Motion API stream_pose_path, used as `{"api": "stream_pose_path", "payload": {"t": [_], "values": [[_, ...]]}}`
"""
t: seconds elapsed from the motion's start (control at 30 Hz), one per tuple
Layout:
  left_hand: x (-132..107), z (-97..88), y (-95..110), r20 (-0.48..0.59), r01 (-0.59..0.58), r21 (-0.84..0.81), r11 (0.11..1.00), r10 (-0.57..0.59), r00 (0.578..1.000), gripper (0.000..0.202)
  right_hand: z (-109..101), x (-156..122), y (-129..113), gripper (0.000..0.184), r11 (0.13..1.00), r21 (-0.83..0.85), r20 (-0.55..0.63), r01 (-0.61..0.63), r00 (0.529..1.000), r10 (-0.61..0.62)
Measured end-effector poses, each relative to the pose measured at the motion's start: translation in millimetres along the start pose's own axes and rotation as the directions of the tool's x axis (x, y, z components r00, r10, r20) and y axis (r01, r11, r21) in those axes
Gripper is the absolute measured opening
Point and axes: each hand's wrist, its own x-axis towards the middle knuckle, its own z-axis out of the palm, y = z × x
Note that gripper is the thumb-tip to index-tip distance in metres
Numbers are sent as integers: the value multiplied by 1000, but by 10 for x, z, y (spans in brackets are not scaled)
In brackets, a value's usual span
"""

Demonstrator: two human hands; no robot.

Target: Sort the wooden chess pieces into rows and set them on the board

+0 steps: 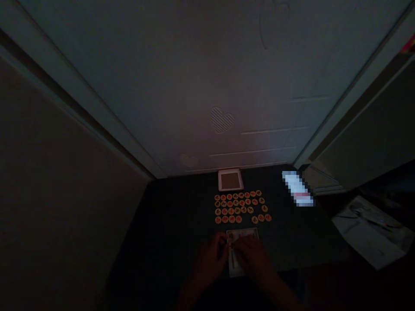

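Note:
Both hands are over a light shallow box [235, 271] near the table's front edge. My left hand [212, 255] is curled at the box's left rim, fingers closed; what they hold, if anything, is lost in the dark. My right hand [250, 254] reaches into the box with its fingers bent together, the tips beside small round chess pieces [231, 236] at the upper left inside. Whether it grips one is hidden. Beyond the box, round Chinese chess pieces [237, 211] with red or black characters lie flat in rows, with gaps in the two nearer rows.
A light square tray or lid with a brown middle [230, 180] lies behind the rows. At the table's right back is a bright blurred-out phone-like object [297, 188]. A white panel with heart reliefs [222, 120] rises behind the dark table [168, 216]. A pale box [372, 231] is lower right.

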Motion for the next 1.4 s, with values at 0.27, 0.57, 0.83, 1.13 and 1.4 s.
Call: {"api": "stream_pose_path", "payload": {"t": [0.27,0.57,0.83,1.13,1.4], "values": [[-10,18,-51,17,-107,64,992,106,994,33,20,-95,43,26,999,19,-109,29,994,-27],[33,22,94,50,-57,157,986,50,998,35,-190,-326,318,23,990,28,-302,-137,943,139],[53,44,98,51,-4,220,975,-7,999,32,-201,-382,470,21,958,86,-304,-274,908,287],[63,24,130,44,3,218,976,-13,999,31,-167,-362,528,19,955,130,-281,-265,914,292],[60,27,104,29,-31,202,979,25,999,36,-204,-349,484,20,946,158,-247,-284,916,316]]}}
